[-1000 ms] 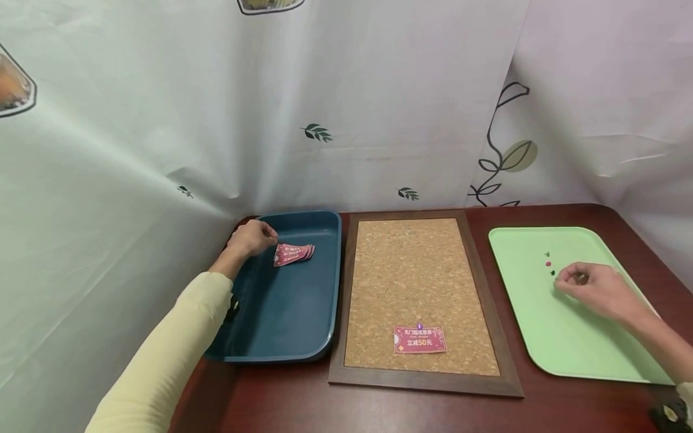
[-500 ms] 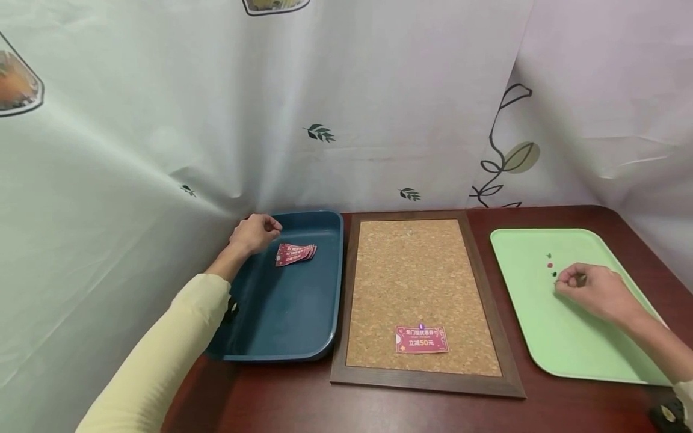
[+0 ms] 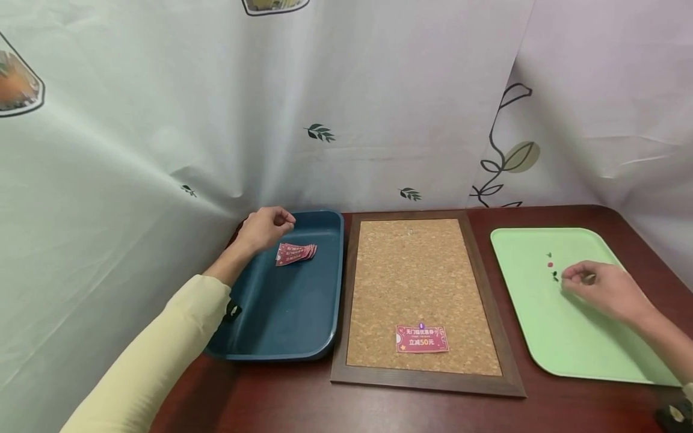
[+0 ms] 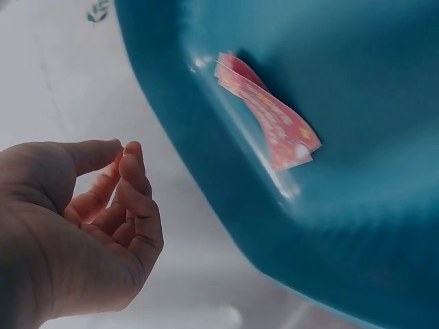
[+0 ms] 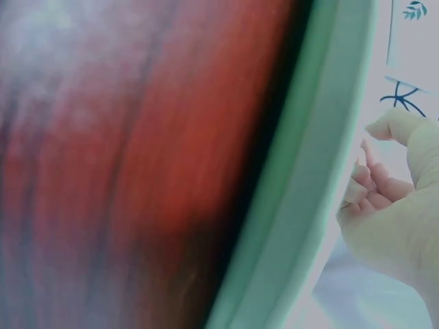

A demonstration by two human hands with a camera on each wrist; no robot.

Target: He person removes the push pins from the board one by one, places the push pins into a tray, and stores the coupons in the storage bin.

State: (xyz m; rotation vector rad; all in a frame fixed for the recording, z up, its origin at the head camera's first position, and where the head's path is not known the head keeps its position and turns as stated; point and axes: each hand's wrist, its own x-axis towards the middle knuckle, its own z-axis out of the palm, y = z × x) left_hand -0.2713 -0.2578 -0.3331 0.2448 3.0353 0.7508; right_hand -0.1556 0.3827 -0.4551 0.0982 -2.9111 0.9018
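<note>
In the head view my left hand hovers over the far left part of a blue tray, its fingers loosely curled. The left wrist view shows thumb and index fingertips close together with nothing visible held. Below that hand lies a fanned stack of pink coupons. My right hand is over a light green tray, fingers loosely bent. Just left of its fingertips are small dark pushpins, a pink pushpin and a greenish pushpin. The right wrist view shows the right thumb apart from the fingers.
Between the trays lies a wood-framed corkboard. A pink coupon is fixed near its lower edge by a purple pushpin. A small clear pin sits near the board's top. Patterned cloth hangs behind the dark red table.
My left hand has risen and shifted right, away from the coupons, which stay put. My right hand has drawn slightly right, and a second dark pushpin shows beside its fingertips.
</note>
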